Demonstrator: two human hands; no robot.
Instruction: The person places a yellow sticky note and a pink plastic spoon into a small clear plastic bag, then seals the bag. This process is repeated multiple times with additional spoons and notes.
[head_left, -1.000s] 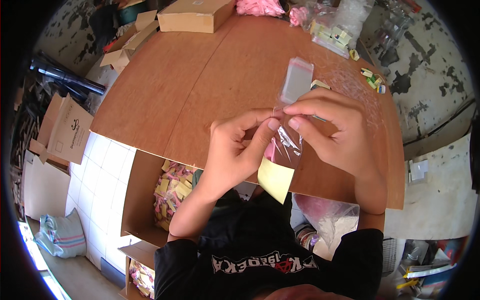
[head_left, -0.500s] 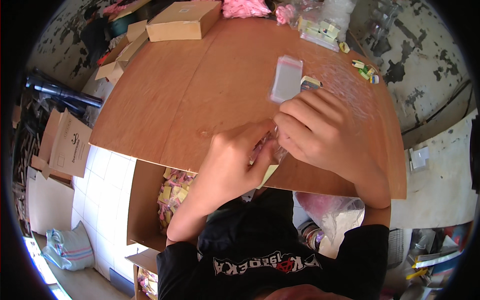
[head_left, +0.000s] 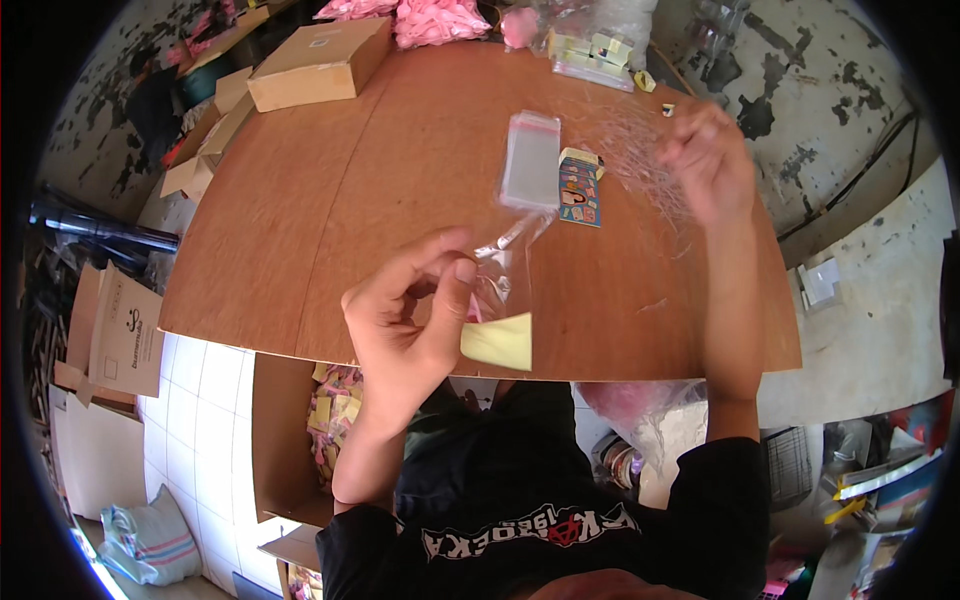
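A clear plastic bag (head_left: 508,270) is pinched between the thumb and fingers of my left hand (head_left: 415,300), above the table's near edge. Through the film show a small pink thing (head_left: 488,303) and a pale yellow card (head_left: 500,340) at its lower end. My right hand (head_left: 708,165) is raised at the right, over a scatter of thin clear strips (head_left: 640,150). Its fingers look curled but are smeared by motion, so whether they hold anything is unclear. Beyond my left hand lie a stack of flat clear bags (head_left: 532,165) and a colourful printed card stack (head_left: 580,190).
The brown wooden table (head_left: 400,170) carries a closed cardboard box (head_left: 320,65), pink bundles (head_left: 440,20) and a tray of small yellow cards (head_left: 595,60) along its far side. Below the near edge, an open carton (head_left: 335,410) holds many pink-and-yellow packets.
My right hand has left the bag and moved right and away from me. My left hand still grips the bag, which now hangs in fuller view. The whole view has shifted slightly.
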